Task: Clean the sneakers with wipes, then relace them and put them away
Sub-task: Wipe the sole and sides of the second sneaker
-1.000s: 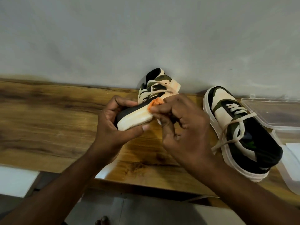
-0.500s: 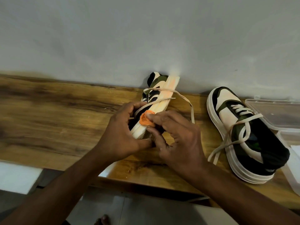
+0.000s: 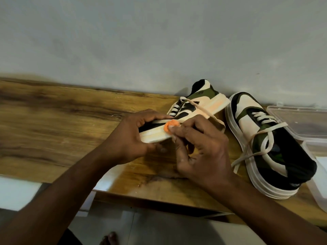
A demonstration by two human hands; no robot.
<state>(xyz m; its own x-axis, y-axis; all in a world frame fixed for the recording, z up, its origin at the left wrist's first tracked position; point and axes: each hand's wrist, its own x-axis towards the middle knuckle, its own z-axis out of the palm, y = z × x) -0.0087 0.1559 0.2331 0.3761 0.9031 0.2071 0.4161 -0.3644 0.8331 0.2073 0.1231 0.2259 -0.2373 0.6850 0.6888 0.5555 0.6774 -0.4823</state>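
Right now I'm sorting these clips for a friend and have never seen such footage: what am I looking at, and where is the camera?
No machine here: a camera worn on a person's head looks down at their two bare hands. The left hand grips a sneaker by its toe end, tilted on its side. The right hand pinches a small orange wipe against its pale sole. A second sneaker with loose laces rests on the wooden table, beside clear plastic containers.

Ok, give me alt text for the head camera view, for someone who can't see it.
A person's left hand holds a sneaker on its side above a wooden table while the right hand presses a small orange wipe to its pale sole. A second sneaker with loose laces sits to the right, beside clear plastic containers.
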